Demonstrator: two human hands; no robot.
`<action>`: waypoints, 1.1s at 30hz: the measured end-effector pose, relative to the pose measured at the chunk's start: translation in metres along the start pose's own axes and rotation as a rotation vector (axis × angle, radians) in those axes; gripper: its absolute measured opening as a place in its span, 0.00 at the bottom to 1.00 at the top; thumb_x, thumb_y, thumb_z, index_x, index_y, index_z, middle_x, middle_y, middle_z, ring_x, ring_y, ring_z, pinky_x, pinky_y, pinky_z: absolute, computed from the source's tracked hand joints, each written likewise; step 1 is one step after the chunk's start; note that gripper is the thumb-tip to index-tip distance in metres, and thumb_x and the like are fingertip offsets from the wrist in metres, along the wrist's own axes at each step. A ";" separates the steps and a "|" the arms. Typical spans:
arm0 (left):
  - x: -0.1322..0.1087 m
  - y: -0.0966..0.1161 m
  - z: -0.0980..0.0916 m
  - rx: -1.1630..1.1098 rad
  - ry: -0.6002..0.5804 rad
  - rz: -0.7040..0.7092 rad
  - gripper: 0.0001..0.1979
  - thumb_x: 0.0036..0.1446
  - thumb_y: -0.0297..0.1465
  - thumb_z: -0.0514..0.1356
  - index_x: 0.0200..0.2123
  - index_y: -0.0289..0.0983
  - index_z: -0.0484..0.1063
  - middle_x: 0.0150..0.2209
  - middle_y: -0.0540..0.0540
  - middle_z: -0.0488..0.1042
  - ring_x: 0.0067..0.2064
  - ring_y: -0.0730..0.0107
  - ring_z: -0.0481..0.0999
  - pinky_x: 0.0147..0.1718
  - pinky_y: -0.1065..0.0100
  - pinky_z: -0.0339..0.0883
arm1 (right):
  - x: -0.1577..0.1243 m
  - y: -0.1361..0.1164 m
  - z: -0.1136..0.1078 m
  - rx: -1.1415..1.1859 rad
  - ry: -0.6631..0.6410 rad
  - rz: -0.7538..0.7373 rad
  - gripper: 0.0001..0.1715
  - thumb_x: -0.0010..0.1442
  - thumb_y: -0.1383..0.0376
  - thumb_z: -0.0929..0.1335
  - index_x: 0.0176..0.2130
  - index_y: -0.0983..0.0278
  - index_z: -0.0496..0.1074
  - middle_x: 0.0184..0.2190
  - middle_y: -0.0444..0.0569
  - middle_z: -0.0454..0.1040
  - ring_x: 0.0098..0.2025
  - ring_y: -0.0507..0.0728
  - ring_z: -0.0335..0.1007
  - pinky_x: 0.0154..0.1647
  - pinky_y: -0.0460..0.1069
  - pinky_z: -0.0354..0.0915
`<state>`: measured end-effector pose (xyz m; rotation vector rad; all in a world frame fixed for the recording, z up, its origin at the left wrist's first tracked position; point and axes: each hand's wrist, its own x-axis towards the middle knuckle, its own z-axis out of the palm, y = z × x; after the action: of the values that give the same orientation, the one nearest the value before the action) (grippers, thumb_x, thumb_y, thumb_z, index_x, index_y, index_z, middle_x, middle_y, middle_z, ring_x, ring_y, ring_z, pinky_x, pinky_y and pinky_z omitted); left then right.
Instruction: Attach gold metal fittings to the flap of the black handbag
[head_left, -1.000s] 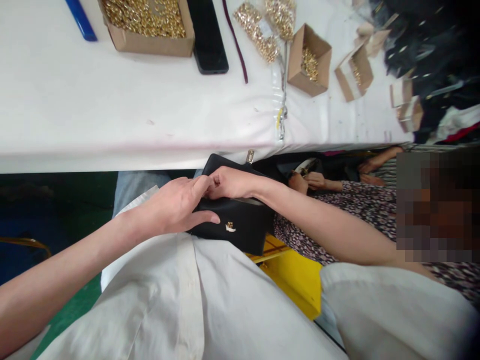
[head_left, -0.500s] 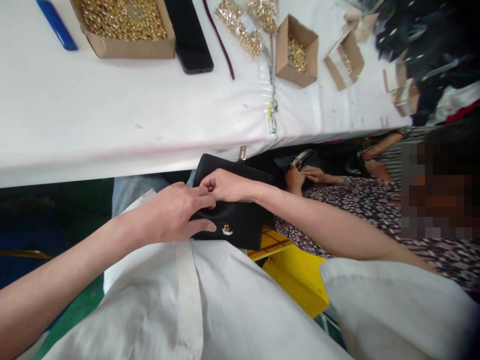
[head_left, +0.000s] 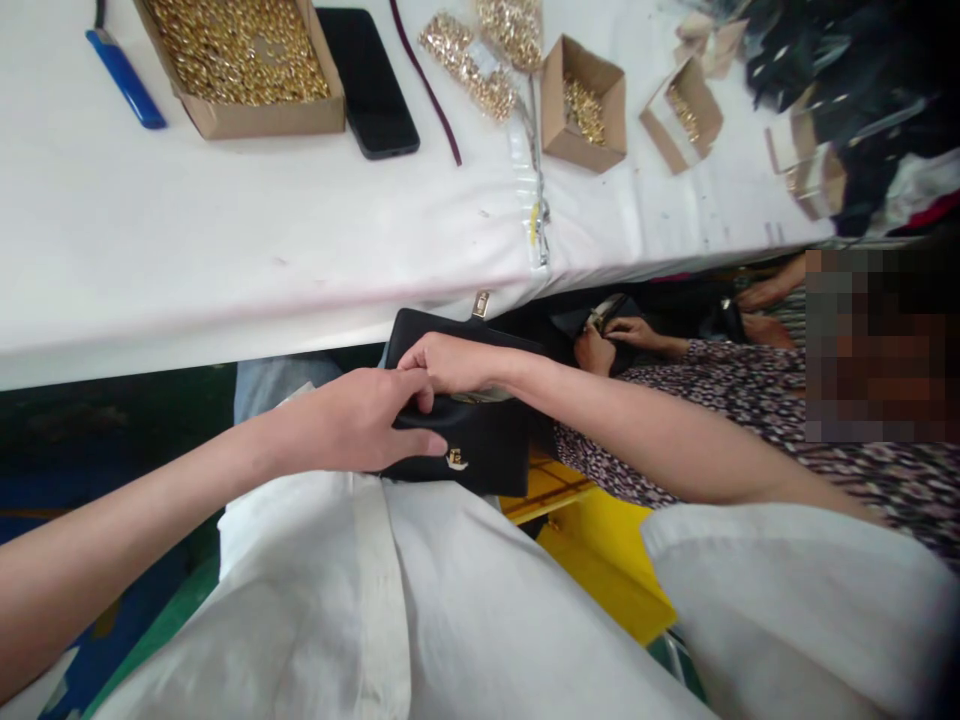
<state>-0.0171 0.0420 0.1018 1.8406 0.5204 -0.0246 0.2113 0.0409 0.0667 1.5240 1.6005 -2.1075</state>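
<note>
A small black handbag (head_left: 480, 455) lies across my lap below the table edge, its flap folded back toward the table. A gold clasp plate (head_left: 482, 304) shows on the flap, and a small gold fitting (head_left: 456, 458) with a white scrap sits on the front. My left hand (head_left: 375, 415) grips the bag from the left, thumb stretched over its front panel near the gold fitting. Above the bag's opening, my right hand (head_left: 450, 365) is closed with curled fingers, touching my left fingers. What the right fingertips hold is hidden.
On the white table (head_left: 225, 230) are a cardboard box of gold fittings (head_left: 262, 120), a black phone (head_left: 375, 110), a blue cutter (head_left: 127, 80), bags of gold pieces (head_left: 472, 65) and small boxes (head_left: 592, 145). Beside me a co-worker's hands (head_left: 600, 345) hold something dark. A yellow crate (head_left: 607, 560) stands below.
My left fingers have shifted slightly right, curling closer against my right hand, and the left thumb has slid toward the gold fitting. The bag stays on my lap. The view has shifted slightly.
</note>
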 end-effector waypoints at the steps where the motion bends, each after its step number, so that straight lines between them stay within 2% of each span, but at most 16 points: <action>1: 0.003 -0.002 -0.001 -0.089 0.019 -0.029 0.18 0.68 0.51 0.65 0.46 0.43 0.73 0.38 0.49 0.78 0.36 0.60 0.76 0.34 0.59 0.63 | 0.000 0.000 0.001 -0.012 0.014 -0.009 0.10 0.52 0.61 0.76 0.33 0.65 0.84 0.29 0.44 0.81 0.32 0.52 0.70 0.33 0.46 0.62; 3: 0.008 -0.005 -0.001 -0.189 0.036 -0.058 0.18 0.66 0.50 0.67 0.44 0.42 0.72 0.35 0.52 0.75 0.34 0.63 0.73 0.34 0.60 0.63 | -0.002 0.001 0.002 -0.004 0.038 -0.024 0.11 0.52 0.59 0.76 0.33 0.65 0.85 0.30 0.44 0.82 0.33 0.53 0.72 0.35 0.46 0.64; 6: 0.006 -0.010 -0.002 -0.266 0.004 -0.015 0.17 0.65 0.48 0.69 0.47 0.43 0.75 0.39 0.52 0.76 0.36 0.65 0.74 0.35 0.62 0.64 | -0.007 0.003 0.006 0.045 0.056 -0.021 0.13 0.53 0.58 0.76 0.35 0.64 0.86 0.31 0.44 0.82 0.33 0.53 0.72 0.35 0.47 0.63; 10: -0.004 -0.021 -0.004 -0.341 -0.084 0.027 0.21 0.67 0.47 0.68 0.60 0.49 0.77 0.52 0.50 0.80 0.41 0.66 0.79 0.39 0.64 0.68 | -0.011 0.002 0.010 0.056 0.089 -0.023 0.16 0.53 0.59 0.77 0.39 0.66 0.87 0.33 0.45 0.83 0.33 0.53 0.71 0.35 0.47 0.63; 13: -0.010 -0.029 -0.003 -0.270 -0.065 0.056 0.22 0.69 0.45 0.67 0.63 0.50 0.74 0.61 0.47 0.77 0.48 0.61 0.81 0.43 0.63 0.71 | -0.008 0.001 0.009 0.039 0.105 -0.007 0.15 0.52 0.62 0.76 0.39 0.67 0.86 0.31 0.44 0.81 0.32 0.52 0.69 0.34 0.47 0.62; 16: -0.011 -0.033 -0.001 -0.010 0.066 0.026 0.21 0.69 0.47 0.65 0.56 0.41 0.74 0.52 0.41 0.77 0.45 0.55 0.78 0.41 0.58 0.68 | -0.002 0.002 0.008 -0.054 0.125 -0.027 0.14 0.55 0.59 0.76 0.35 0.67 0.85 0.27 0.42 0.76 0.31 0.51 0.64 0.32 0.47 0.57; 18: -0.009 -0.033 -0.003 0.078 0.081 0.007 0.21 0.69 0.51 0.64 0.50 0.39 0.75 0.46 0.42 0.77 0.40 0.56 0.76 0.38 0.57 0.66 | 0.000 0.002 0.007 -0.097 0.122 -0.037 0.17 0.56 0.55 0.76 0.35 0.67 0.84 0.27 0.41 0.75 0.31 0.51 0.64 0.32 0.47 0.57; 21: -0.008 -0.031 -0.008 -0.108 -0.014 0.085 0.23 0.69 0.56 0.62 0.46 0.41 0.78 0.44 0.45 0.78 0.39 0.60 0.77 0.36 0.60 0.66 | -0.001 0.001 0.006 -0.060 0.093 -0.025 0.16 0.55 0.56 0.76 0.36 0.67 0.84 0.29 0.41 0.76 0.33 0.52 0.65 0.35 0.47 0.59; 23: -0.009 -0.029 -0.011 -0.294 -0.063 0.086 0.24 0.66 0.57 0.65 0.51 0.45 0.78 0.38 0.49 0.77 0.36 0.63 0.76 0.33 0.63 0.65 | -0.003 0.000 0.005 -0.057 0.093 -0.024 0.13 0.54 0.60 0.75 0.36 0.67 0.84 0.29 0.41 0.75 0.33 0.52 0.65 0.35 0.47 0.58; 25: -0.011 -0.028 -0.011 -0.446 -0.101 0.057 0.24 0.64 0.56 0.68 0.53 0.47 0.77 0.31 0.54 0.72 0.30 0.67 0.70 0.29 0.65 0.60 | -0.006 0.001 0.005 -0.075 0.091 -0.031 0.13 0.54 0.61 0.74 0.36 0.67 0.84 0.28 0.40 0.74 0.32 0.51 0.64 0.33 0.47 0.57; 27: -0.012 -0.028 -0.007 -0.555 -0.112 0.044 0.21 0.66 0.55 0.66 0.43 0.44 0.77 0.27 0.55 0.64 0.28 0.70 0.62 0.27 0.64 0.54 | -0.006 0.003 0.006 -0.088 0.091 -0.058 0.13 0.56 0.59 0.75 0.36 0.67 0.83 0.28 0.40 0.74 0.32 0.51 0.63 0.33 0.47 0.56; 28: -0.012 -0.028 -0.004 -0.588 -0.064 0.019 0.23 0.68 0.56 0.63 0.36 0.42 0.75 0.26 0.54 0.61 0.27 0.70 0.59 0.26 0.63 0.51 | -0.006 0.004 0.008 -0.097 0.096 -0.075 0.14 0.57 0.57 0.75 0.36 0.67 0.83 0.28 0.40 0.74 0.32 0.51 0.64 0.33 0.47 0.56; 30: -0.011 -0.030 0.004 -0.579 0.124 -0.110 0.30 0.72 0.56 0.56 0.26 0.40 0.65 0.24 0.53 0.57 0.26 0.70 0.54 0.26 0.60 0.47 | -0.002 0.007 0.011 -0.124 0.135 -0.100 0.16 0.60 0.55 0.75 0.33 0.67 0.81 0.27 0.41 0.73 0.32 0.51 0.64 0.33 0.48 0.56; 33: -0.010 -0.034 0.022 -0.311 0.461 -0.316 0.30 0.72 0.50 0.58 0.21 0.40 0.55 0.22 0.53 0.53 0.26 0.69 0.53 0.28 0.57 0.45 | 0.005 0.010 0.017 -0.189 0.200 -0.120 0.14 0.61 0.57 0.74 0.32 0.67 0.80 0.26 0.41 0.72 0.31 0.52 0.65 0.32 0.48 0.54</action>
<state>-0.0331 0.0267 0.0662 1.4420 1.0725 0.2597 0.2032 0.0256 0.0556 1.6567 1.9414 -1.8420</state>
